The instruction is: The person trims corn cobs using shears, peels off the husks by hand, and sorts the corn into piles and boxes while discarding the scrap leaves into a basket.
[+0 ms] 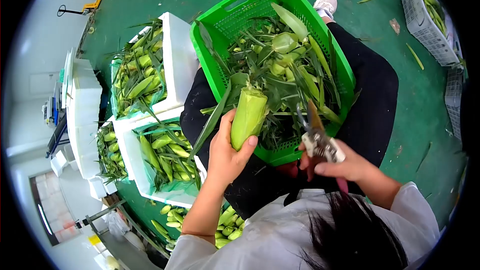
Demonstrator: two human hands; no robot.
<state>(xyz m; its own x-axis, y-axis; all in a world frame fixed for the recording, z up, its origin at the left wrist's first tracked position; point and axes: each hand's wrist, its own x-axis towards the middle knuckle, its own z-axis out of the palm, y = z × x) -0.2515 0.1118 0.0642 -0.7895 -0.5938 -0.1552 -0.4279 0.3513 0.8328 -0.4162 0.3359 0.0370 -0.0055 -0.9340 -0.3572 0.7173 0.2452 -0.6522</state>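
My left hand (pixel 227 152) is closed around an ear of corn (pixel 247 115) in its green husk, held upright over the near side of a green plastic basket (pixel 205 60). The top of the ear looks cut, with ragged husk edges. My right hand (pixel 342 162) grips a pair of pruning shears (pixel 320 145), their blades apart and pointing up at the basket's near right corner. A gap separates the shears from the corn. Inside the basket lie cut husk tips and long leaves (pixel 285 42).
Left of the basket, white foam boxes (pixel 177 45) hold unpeeled corn (pixel 142 77). Several trimmed ears (pixel 230 227) lie on the floor by my left side. A white crate (pixel 420 20) stands far right on the green floor (pixel 370 25). Loose leaves are scattered about.
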